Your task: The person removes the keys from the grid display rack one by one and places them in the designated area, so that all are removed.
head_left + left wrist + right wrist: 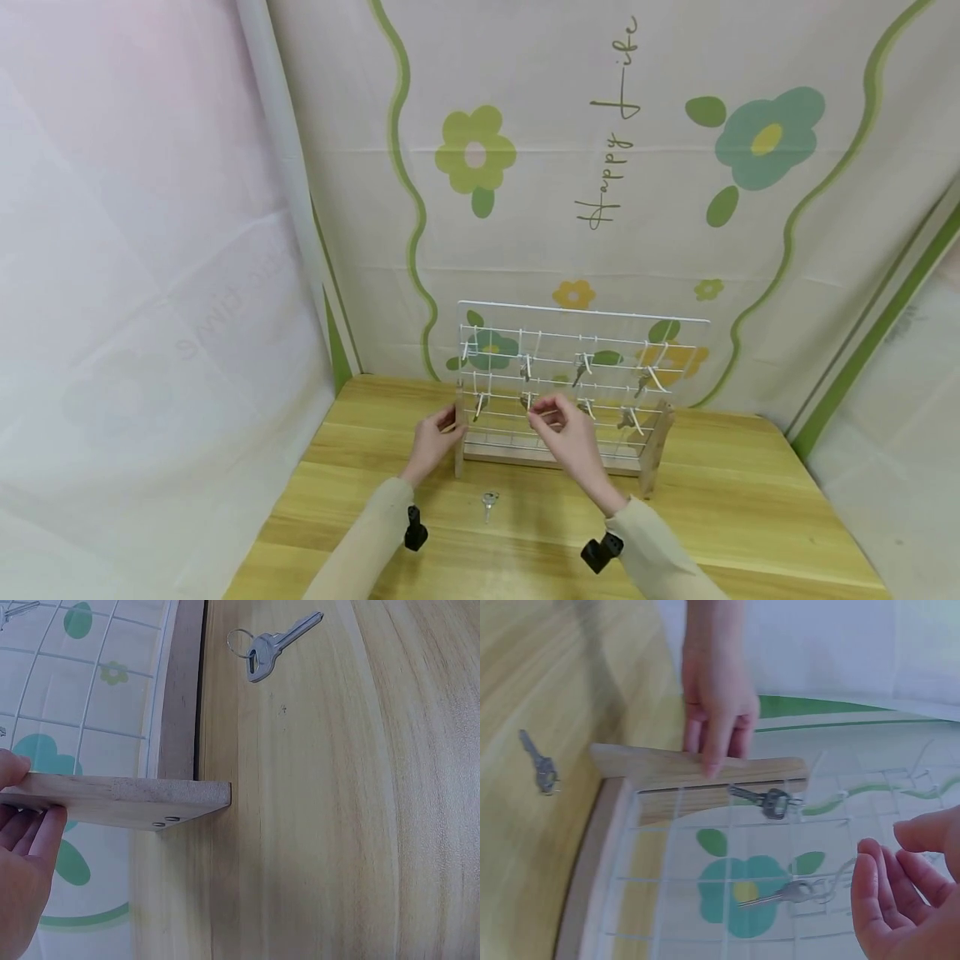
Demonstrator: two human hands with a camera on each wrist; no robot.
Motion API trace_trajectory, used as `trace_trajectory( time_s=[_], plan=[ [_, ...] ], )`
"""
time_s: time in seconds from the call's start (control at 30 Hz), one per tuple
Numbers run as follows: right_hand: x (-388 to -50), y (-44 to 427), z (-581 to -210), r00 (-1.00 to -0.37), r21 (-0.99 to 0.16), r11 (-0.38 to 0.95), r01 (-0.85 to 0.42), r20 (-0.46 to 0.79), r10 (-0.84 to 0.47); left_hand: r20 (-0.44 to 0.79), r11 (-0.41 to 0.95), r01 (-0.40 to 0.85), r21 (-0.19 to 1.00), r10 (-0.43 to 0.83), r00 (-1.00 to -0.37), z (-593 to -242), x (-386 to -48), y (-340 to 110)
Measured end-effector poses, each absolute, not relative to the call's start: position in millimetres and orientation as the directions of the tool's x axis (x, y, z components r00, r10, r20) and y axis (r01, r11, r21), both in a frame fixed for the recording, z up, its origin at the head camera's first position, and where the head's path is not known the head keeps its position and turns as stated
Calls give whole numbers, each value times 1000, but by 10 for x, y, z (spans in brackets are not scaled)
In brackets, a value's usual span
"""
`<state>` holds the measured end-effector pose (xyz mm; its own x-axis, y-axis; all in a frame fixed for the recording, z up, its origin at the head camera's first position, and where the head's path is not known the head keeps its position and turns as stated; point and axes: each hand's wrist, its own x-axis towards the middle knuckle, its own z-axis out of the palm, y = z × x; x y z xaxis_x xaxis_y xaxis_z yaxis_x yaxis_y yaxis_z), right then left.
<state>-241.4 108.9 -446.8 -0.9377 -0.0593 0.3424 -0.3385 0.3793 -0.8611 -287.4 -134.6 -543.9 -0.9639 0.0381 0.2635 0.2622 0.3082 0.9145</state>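
Note:
A white wire grid rack [585, 315] with wooden ends stands on the table, several keys hanging from its hooks. My left hand [431, 440] grips the wooden side panel [112, 791] at the rack's left end, thumb on one face and fingers on the other. My right hand [573, 442] is in front of the lower row, nearest to a hanging key [784, 892]. In the right wrist view its thumb and fingertips stand apart with nothing visible between them. Another key [769, 801] hangs closer to the left panel. One loose key [489, 502] with a ring lies before the rack.
The wooden table [360, 500] reaches out on both sides of the rack. Behind it hangs a flower-printed cloth [525, 242], with more cloth at left and right. A wooden base bar [517, 456] runs along the rack's bottom.

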Motion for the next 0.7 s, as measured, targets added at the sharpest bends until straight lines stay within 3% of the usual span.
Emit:
trace_trajectory(
  time_s=[0.7],
  plan=[
    [-2748,877,-4229,-867,-851,318,-418,478,141,247,280,244,928,28,-969,-5577,-2965,-1384]
  ],
)
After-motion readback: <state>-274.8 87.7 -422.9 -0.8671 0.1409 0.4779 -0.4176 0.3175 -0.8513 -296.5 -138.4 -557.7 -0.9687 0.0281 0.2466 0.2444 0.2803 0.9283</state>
